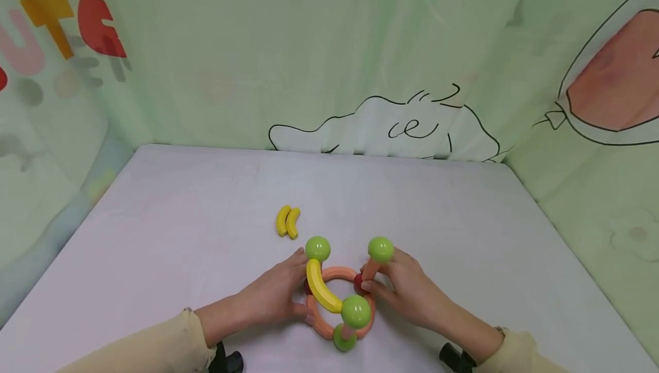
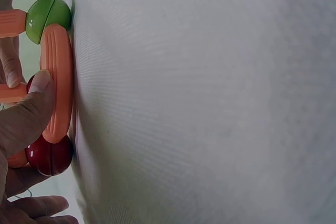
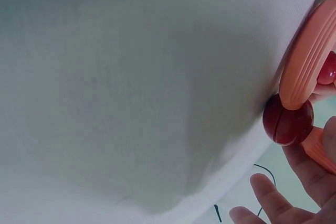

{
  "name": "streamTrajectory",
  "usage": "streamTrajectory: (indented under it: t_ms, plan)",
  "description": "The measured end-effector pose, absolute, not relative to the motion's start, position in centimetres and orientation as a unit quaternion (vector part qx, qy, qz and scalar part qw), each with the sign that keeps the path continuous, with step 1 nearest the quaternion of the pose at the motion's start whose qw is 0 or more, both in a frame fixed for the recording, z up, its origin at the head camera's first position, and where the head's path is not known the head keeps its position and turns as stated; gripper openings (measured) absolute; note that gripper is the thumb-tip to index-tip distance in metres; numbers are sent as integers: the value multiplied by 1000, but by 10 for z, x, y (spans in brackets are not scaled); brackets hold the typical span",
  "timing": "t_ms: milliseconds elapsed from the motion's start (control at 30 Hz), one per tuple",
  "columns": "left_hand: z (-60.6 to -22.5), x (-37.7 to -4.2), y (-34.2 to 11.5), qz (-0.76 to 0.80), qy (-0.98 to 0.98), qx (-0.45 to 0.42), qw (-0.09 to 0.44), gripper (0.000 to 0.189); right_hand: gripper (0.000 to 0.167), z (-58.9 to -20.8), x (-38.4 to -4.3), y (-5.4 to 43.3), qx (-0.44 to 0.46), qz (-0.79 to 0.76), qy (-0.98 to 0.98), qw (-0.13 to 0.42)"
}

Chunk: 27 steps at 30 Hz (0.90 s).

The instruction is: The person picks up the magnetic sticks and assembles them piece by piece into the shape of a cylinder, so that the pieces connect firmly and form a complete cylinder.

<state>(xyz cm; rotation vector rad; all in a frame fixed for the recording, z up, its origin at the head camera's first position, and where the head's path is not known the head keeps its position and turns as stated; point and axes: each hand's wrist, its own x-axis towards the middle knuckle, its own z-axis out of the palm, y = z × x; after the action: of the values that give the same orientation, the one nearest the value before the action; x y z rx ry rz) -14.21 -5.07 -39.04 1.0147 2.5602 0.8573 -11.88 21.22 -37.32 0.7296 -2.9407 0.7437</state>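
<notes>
A ball-and-rod toy frame stands on the table, its base a ring of curved orange rods (image 1: pixel 337 273) joined by red and green balls. My left hand (image 1: pixel 273 293) holds the ring's left side, the thumb on a curved orange rod (image 2: pixel 59 87) and fingers behind a red ball (image 2: pixel 50 156). On the right, my right hand (image 1: pixel 414 293) pinches an upright orange rod (image 1: pixel 370 270) just above a red ball (image 3: pixel 287 120). Green balls top the uprights. A yellow curved rod (image 1: pixel 321 290) spans from the left green ball (image 1: pixel 317 248) to the front one (image 1: pixel 356 312).
Two loose yellow curved rods (image 1: pixel 288 222) lie side by side beyond the frame. The white table (image 1: pixel 206 201) meets a green printed curtain (image 1: pixel 309 47) at the back and sides. Dark camera mounts (image 1: pixel 226 360) sit at the wrists.
</notes>
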Motion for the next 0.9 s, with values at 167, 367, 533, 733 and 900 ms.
streamTrajectory:
  t_ms: [167, 367, 533, 733, 900]
  plan:
    - [-391, -142, -51, 299, 879, 349, 129, 77, 26, -372, -120, 212, 232, 230, -945, 5]
    - [-391, -142, -51, 303, 875, 358, 122, 74, 27, -373, -120, 213, 242, 232, -942, 12]
    - [-392, -143, -51, 304, 871, 369, 110, 68, 27, -373, -119, 214, 250, 224, -942, 20]
    - [-393, -144, -51, 306, 872, 364, 118, 65, 27, -370, -116, 219, 243, 223, -944, -6]
    - [-393, -146, -52, 314, 869, 359, 135, 60, 32, -370, -114, 226, 247, 225, -940, -65]
